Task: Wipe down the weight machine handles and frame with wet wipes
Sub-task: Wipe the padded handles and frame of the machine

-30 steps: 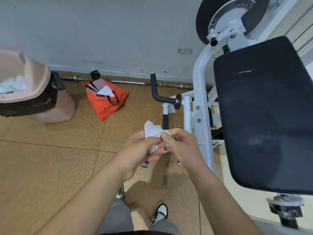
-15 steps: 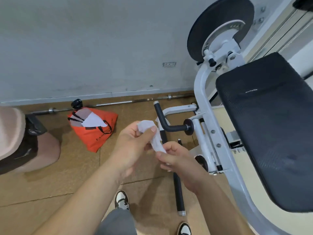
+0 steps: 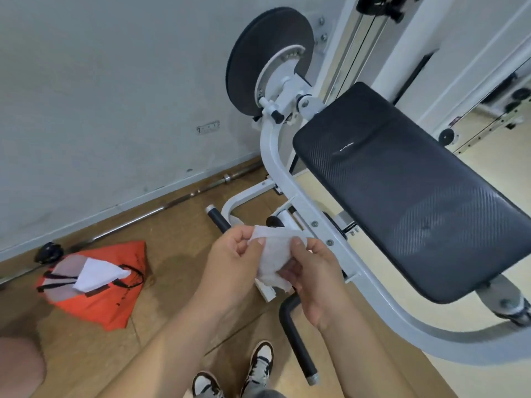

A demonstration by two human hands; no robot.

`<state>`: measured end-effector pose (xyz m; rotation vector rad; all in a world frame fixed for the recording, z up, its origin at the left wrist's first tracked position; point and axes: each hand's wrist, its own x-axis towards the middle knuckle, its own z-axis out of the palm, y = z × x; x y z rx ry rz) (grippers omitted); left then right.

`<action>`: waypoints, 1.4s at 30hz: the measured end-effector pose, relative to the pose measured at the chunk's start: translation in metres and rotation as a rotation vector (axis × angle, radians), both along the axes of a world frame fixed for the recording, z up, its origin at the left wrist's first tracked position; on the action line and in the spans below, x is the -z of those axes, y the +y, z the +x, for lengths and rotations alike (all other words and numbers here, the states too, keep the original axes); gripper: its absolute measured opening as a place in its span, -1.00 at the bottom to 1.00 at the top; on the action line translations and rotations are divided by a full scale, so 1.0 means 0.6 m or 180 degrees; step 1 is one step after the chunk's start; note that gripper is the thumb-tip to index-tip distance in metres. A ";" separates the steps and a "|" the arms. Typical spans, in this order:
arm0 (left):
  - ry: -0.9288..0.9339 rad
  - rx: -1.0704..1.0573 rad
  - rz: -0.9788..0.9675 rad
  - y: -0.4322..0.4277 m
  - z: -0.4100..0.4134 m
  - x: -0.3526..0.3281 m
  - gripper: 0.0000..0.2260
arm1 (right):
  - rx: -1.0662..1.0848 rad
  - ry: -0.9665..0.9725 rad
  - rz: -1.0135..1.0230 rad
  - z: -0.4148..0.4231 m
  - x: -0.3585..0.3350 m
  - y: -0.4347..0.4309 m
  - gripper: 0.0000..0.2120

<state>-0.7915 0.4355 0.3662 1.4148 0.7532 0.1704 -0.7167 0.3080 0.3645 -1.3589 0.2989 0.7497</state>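
Observation:
I hold a white wet wipe (image 3: 271,254) spread between both hands at chest height. My left hand (image 3: 230,262) pinches its upper left edge, and my right hand (image 3: 313,271) grips its right side and underside. Right behind the wipe runs the white curved frame tube (image 3: 275,156) of the weight machine, which carries a large black pad (image 3: 408,191). A black handle (image 3: 296,337) juts toward me just below my right hand. A second black handle (image 3: 218,219) pokes out behind my left hand. Neither hand touches the machine.
An orange bag (image 3: 97,285) with a white wipe sticking out lies on the cork-coloured floor at left. A barbell (image 3: 161,208) rests along the grey wall. A black round weight disc (image 3: 253,58) sits at the top of the frame. My shoes (image 3: 258,366) are below.
The view has swung right and up toward the machine. The wipe, bunched a second ago, is now pulled open wider between my two hands.

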 end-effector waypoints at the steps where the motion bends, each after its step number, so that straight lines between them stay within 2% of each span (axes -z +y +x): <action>1: -0.0014 0.0055 -0.0003 -0.006 0.006 0.002 -0.89 | 0.0079 -0.0058 -0.0100 0.008 0.004 0.002 -0.88; 6: 0.0077 0.0076 -0.0011 -0.020 0.046 0.022 -0.89 | 0.0074 -0.0812 -0.0649 0.048 0.029 0.008 -0.85; 10: 0.0076 -0.0155 -0.0302 -0.018 0.080 0.058 -0.85 | -0.0217 -0.0755 -0.0785 0.098 0.072 -0.002 -0.84; 14: 0.0322 -0.0317 -0.0816 -0.003 0.112 0.111 -0.87 | -0.0492 -0.0704 -0.1086 0.142 0.125 0.002 -0.79; 16: 0.0441 -0.0433 -0.0850 0.012 0.132 0.146 -0.88 | -0.0620 -0.0575 -0.1235 0.166 0.156 0.022 -0.77; 19: 0.0716 -0.0492 -0.0520 0.037 0.149 0.202 -0.91 | -0.0777 -0.0359 -0.1347 0.195 0.209 0.056 -0.69; 23: 0.0787 -0.0285 0.0064 0.075 0.167 0.278 -0.92 | -0.0926 -0.0219 -0.1460 0.227 0.281 0.090 -0.64; 26: 0.0875 -0.0141 0.0237 0.096 0.186 0.331 -0.92 | -0.1086 -0.0357 -0.1495 0.246 0.327 0.111 -0.84; 28: 0.0931 -0.0076 0.0177 0.103 0.195 0.361 -0.92 | -0.1286 -0.0784 -0.1721 0.249 0.356 0.122 -0.91; 30: 0.1045 -0.0046 0.0207 0.107 0.203 0.379 -0.94 | -0.1699 -0.1357 -0.2314 0.250 0.379 0.130 -0.92; 32: 0.1236 0.0038 0.0262 0.115 0.212 0.386 -0.87 | -0.2204 -0.1848 -0.2930 0.254 0.393 0.142 -0.75; 34: 0.1519 0.0153 0.0396 0.127 0.217 0.384 -0.73 | -0.2531 -0.2240 -0.3328 0.259 0.400 0.152 -0.67; 36: 0.1648 0.0364 0.1146 0.140 0.216 0.376 -0.68 | -0.2687 -0.2521 -0.3522 0.262 0.404 0.157 -0.69; 38: 0.1286 0.0594 0.1959 0.143 0.212 0.364 -0.72 | -0.2956 -0.2757 -0.3731 0.263 0.407 0.158 -0.75; 40: 0.0892 0.1032 0.2415 0.131 0.220 0.361 -0.75 | -0.3076 -0.2849 -0.3814 0.267 0.402 0.157 -0.83; 42: 0.0894 0.1654 0.2671 0.115 0.237 0.371 -0.81 | -0.3034 -0.2750 -0.3723 0.274 0.391 0.158 -0.83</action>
